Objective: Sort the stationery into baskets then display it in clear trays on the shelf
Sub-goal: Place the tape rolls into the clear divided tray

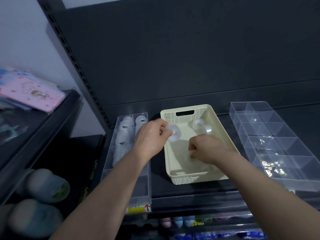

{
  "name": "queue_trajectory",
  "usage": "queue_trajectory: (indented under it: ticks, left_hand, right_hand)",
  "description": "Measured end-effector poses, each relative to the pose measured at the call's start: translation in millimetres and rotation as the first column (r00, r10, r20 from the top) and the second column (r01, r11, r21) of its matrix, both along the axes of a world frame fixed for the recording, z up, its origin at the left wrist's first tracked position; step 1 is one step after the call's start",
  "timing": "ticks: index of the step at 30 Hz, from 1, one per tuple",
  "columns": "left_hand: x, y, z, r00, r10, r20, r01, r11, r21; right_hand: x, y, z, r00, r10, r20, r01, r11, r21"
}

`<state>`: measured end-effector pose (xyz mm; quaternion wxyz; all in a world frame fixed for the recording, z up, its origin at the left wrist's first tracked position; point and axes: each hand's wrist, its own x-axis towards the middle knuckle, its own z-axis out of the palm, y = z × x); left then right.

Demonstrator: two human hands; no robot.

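A cream perforated basket (188,179) stands on the dark shelf. My left hand (150,135) pinches a clear tape roll (174,133) over the basket's left rim. My right hand (206,149) is inside the basket with its fingers curled on another clear roll (195,158), mostly hidden under the hand. Two more tape rolls (201,127) lie at the basket's far end. Left of the basket a clear divided tray (112,167) holds several tape rolls (123,135) in its far compartments.
A larger clear compartment tray (270,135) lies to the right with small shiny items near its front. Pink stationery packs (32,92) sit on the left shelf above pale rolls (46,186). A lower shelf shows coloured items (180,221). Dark back panel behind.
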<state>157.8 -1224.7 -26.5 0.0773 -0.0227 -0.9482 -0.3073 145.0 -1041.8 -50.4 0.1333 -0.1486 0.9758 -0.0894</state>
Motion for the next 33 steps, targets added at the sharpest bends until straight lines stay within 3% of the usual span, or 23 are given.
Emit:
queue_trajectory:
  ticks: [4, 10, 18, 23, 28, 31, 33]
  left_hand:
    - [4.6, -29.3, 11.2, 0.982, 0.186, -0.036, -0.185, 0.982, 0.035]
    - [13.3, -69.6, 17.0, 0.971, 0.204, 0.127, -0.175, 0.962, -0.210]
    - [11.5, -87.1, 16.3, 0.975, 0.095, 0.199, -0.061, 0.983, -0.174]
    - [10.3, -85.4, 1.0, 0.980, 0.034, 0.196, 0.038, 0.934, -0.354]
    - [13.3, -91.0, -13.1, 0.991, 0.057, 0.122, -0.018, 0.953, -0.301]
    - [16.9, -106.9, -8.3, 0.989, 0.112, 0.098, -0.095, 0.982, -0.165]
    - [19.8, -119.0, -5.0, 0.988, 0.143, 0.052, -0.131, 0.974, -0.187]
  right_hand:
    - [-7.7, -5.4, 19.5, 0.987, -0.118, -0.108, 0.079, 0.948, -0.309]
    - [-1.0, -44.6, 43.5, 0.982, -0.166, -0.095, 0.076, 0.793, -0.605]
    - [15.8, -82.0, 39.2, 0.968, -0.168, -0.188, 0.019, 0.794, -0.608]
    - [16.2, -84.5, 31.6, 0.970, -0.159, -0.185, 0.021, 0.810, -0.586]
    - [18.1, -94.2, 31.6, 0.971, -0.125, -0.205, -0.022, 0.804, -0.594]
    - [16.1, -106.2, 30.3, 0.975, -0.027, -0.219, -0.091, 0.856, -0.509]
    - [16.5, -118.2, 27.5, 0.977, 0.050, -0.209, -0.140, 0.885, -0.444]
